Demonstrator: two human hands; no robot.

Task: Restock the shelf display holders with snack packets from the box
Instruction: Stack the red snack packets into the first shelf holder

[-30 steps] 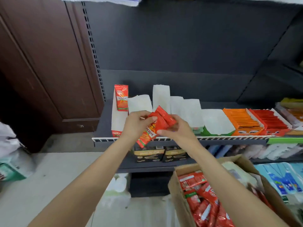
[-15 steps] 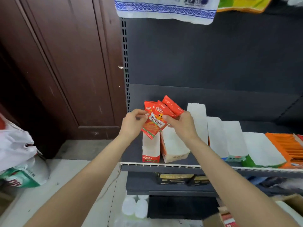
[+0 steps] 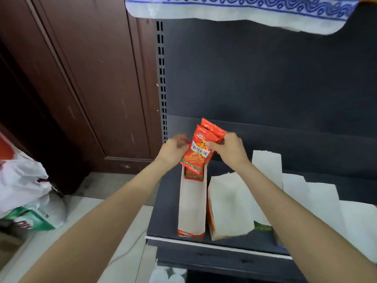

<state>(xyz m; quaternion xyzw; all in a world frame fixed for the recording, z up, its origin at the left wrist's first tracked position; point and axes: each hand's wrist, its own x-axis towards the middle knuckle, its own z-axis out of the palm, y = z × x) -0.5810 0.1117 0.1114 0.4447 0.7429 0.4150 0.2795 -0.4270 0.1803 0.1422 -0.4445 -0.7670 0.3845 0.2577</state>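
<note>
1. Snack packets (image 3: 197, 152), a small red bunch with yellow print, sit between my two hands, their lower ends dipping into the back end of the leftmost display holder (image 3: 191, 203).
2. My right hand (image 3: 230, 150) grips the bunch from the right, thumb pressed across the front packet's printed face, the other fingers curled round the packets behind it.
3. My left hand (image 3: 173, 149) is at the bunch's left edge, fingers bent toward it; it is blurred, so I cannot tell whether they pinch the packet or only touch it.
4. Nearer to me than my fingers, that holder runs as a narrow white trough with a red front lip, reaching the front edge of the dark shelf (image 3: 163, 217); one more red packet (image 3: 193, 172) already stands at its far end, just below the ones I hold.
5. Below my right hand, a second white holder (image 3: 228, 205) lies tilted, just beside the first; further white holders (image 3: 267, 166) stand to the right of my right wrist.
6. Left of my left arm, low on the floor, a white plastic bag (image 3: 22, 180) rests on a green carton (image 3: 30, 221).
7. Beyond my fingers rises the dark back panel (image 3: 265, 78); left of it is a brown wooden door (image 3: 91, 78).
8. Farthest, above my hands, a white bag with blue wave pattern (image 3: 244, 9) hangs over the top edge.
</note>
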